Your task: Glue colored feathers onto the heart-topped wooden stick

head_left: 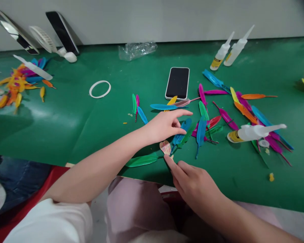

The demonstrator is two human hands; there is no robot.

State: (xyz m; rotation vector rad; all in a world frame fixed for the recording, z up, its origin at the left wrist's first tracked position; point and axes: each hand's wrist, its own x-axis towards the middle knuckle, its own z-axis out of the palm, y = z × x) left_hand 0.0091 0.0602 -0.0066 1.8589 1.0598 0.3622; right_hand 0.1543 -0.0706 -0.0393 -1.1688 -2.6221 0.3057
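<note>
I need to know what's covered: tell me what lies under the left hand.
Under the left hand, blue and green feathers stick out past the fingers onto the green mat. Their near ends are hidden by the palm. The right hand points at a small heart-shaped piece beside it.

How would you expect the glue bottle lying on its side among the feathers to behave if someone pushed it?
The glue bottle lies on its side and looks round, so it would probably roll. Its thin plastic suggests it is light. The feathers under it would likely shift too.
</note>
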